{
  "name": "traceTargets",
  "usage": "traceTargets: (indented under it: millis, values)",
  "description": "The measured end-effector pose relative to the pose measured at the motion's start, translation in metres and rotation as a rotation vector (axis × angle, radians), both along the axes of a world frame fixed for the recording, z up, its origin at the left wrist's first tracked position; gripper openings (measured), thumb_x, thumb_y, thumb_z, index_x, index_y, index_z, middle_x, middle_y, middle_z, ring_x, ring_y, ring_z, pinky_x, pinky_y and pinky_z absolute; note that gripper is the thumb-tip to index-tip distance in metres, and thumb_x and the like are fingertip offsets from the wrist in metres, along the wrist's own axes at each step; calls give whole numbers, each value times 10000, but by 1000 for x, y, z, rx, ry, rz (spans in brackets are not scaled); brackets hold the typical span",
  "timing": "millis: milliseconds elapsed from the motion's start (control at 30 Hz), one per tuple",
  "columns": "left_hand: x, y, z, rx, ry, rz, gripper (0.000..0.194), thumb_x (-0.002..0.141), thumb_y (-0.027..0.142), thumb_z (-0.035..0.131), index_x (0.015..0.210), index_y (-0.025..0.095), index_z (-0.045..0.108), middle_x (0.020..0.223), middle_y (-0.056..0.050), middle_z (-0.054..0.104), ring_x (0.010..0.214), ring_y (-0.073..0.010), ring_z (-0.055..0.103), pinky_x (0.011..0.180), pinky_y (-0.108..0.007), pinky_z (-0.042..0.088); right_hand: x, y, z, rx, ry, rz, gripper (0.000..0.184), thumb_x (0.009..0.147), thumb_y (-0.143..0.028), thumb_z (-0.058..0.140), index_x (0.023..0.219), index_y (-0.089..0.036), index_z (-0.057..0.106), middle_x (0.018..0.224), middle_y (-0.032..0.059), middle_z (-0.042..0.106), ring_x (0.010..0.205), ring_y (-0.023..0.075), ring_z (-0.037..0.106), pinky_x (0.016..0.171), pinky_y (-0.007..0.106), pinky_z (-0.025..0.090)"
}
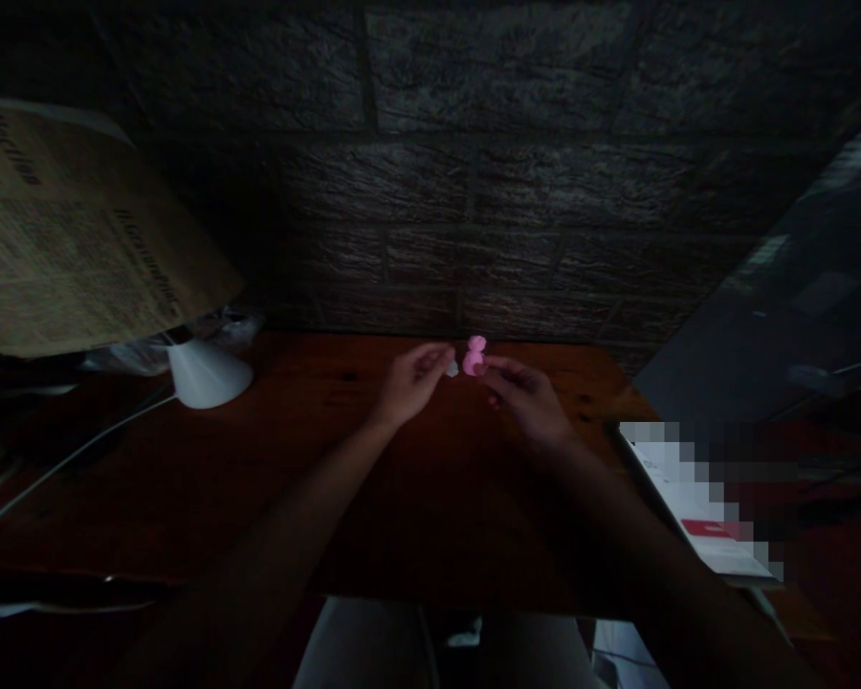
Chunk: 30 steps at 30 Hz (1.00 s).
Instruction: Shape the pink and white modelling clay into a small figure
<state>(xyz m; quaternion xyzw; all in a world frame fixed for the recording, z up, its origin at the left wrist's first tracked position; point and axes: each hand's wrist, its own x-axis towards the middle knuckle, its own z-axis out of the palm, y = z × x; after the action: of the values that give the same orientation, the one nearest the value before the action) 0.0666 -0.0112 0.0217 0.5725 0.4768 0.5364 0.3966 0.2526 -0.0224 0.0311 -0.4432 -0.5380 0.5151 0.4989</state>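
Above the far part of the wooden table, my right hand [527, 392] pinches a small pink figure [474, 357] made of rounded lumps, the smaller lump on top. Close by on its left, my left hand [414, 381] is closed with its fingertips on a small whitish piece [452, 367], whose kind I cannot make out. A narrow gap separates the white piece from the pink figure. Under the right fingers shows a small reddish bit [495, 402], too dim to name.
A lamp with a newspaper-print shade [78, 230] and white cone base [208, 375] stands at the left, its white cord [78, 459] running toward the front. A brick wall [430, 182] rises behind the table [430, 507]. A white box or booklet [678, 488], partly pixelated, lies at the right.
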Motion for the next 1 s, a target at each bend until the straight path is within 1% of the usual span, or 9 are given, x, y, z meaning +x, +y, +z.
traceTargets:
  millis: [67,133,200,367,467,600,733,833,1000]
  values:
    - [-17,4,3,100,354,130,387,896,398,713,1224,194,709,1188,-109,757,1040,-240,707,930,-363,542,2,2,-2,-26,-33,6,490,658,-512,867,1009,-181,778,870,61,754,591,119,576,555,275,458]
    - [-32,7,4,44,627,216,574,864,414,743,1370,168,632,1215,-140,748,1158,-305,673,1013,-420,512,4,4,-5,-32,-58,26,494,666,-521,853,1011,-177,772,870,65,761,591,126,590,546,273,459]
    - [-40,8,3,-37,815,213,687,804,406,801,1404,133,607,1230,-163,740,1279,-348,614,1087,-426,465,5,6,-9,-23,-84,54,481,671,-522,842,1003,-181,770,883,65,769,597,130,603,539,267,464]
    - [-43,8,0,-126,949,162,431,803,288,782,1212,166,721,1256,-158,736,1233,-345,653,1061,-430,487,6,10,-21,54,-251,142,309,770,-459,768,925,-192,776,827,40,753,610,148,636,580,279,506]
    - [-39,11,0,-91,730,150,406,782,224,773,1182,176,721,1225,-131,751,1160,-309,687,1049,-441,500,7,12,-27,65,-370,178,261,834,-417,723,941,-186,777,794,33,744,585,150,646,591,281,504]
    - [-30,11,3,-51,154,3,439,732,91,728,1164,167,710,1239,-96,746,1129,-221,694,1052,-390,507,10,11,-28,115,-485,271,235,899,-390,676,882,-174,767,719,24,720,598,144,650,617,263,492]
    - [-25,4,12,-246,-291,-103,313,757,129,755,1066,176,748,1102,-76,764,991,-186,708,931,-359,567,12,9,-23,99,-557,314,323,931,-457,642,808,-179,750,661,26,707,584,152,645,591,264,478]
    - [-25,1,19,-326,-411,-140,208,793,140,785,999,162,775,1092,-96,765,972,-180,710,909,-345,575,14,7,-20,79,-596,326,336,944,-461,634,785,-187,744,685,38,722,590,157,663,585,266,480]
    - [-24,2,23,-334,-469,-40,177,841,64,736,981,160,786,1122,-106,768,893,-163,727,890,-342,583,16,9,-18,111,-666,281,377,931,-504,666,717,-201,731,611,27,690,545,147,628,546,266,440]
